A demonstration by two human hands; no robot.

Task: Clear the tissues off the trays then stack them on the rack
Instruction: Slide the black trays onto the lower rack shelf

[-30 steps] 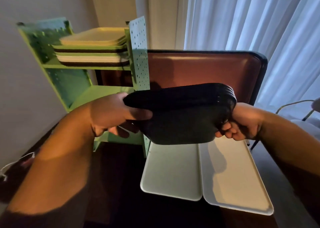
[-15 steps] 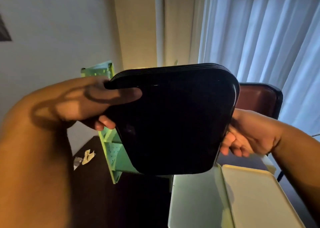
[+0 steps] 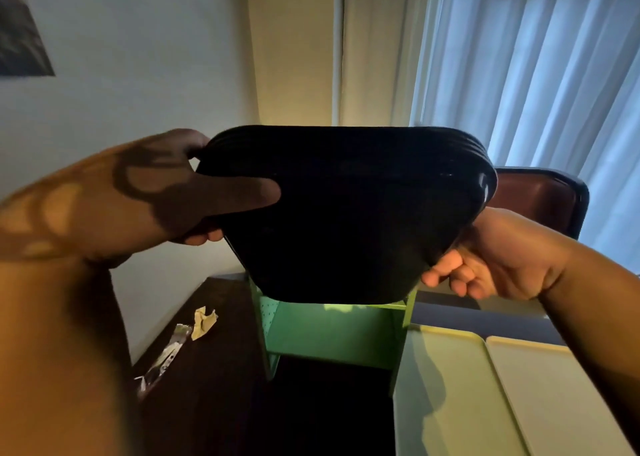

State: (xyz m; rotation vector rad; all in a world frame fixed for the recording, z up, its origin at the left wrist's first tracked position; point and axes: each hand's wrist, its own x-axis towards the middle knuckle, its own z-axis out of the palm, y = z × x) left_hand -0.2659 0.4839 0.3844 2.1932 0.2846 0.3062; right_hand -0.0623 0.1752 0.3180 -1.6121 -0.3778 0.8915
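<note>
Stack of black trays (image 3: 346, 220) raised above green rack (image 3: 332, 331), left hand (image 3: 173, 196) gripping left edge, right hand (image 3: 485, 261) gripping right edge

No readable text or labels.

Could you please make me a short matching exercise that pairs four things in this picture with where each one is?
Things:
1. black trays
2. crumpled tissue
3. green rack
4. pale trays

Places:
A. lying flat on the table, lower right
B. held up in the air by the left hand and the right hand
C. on the dark table, left of the rack
D. standing on the table, partly hidden behind the held stack

Pairs: 1-B, 2-C, 3-D, 4-A
</note>
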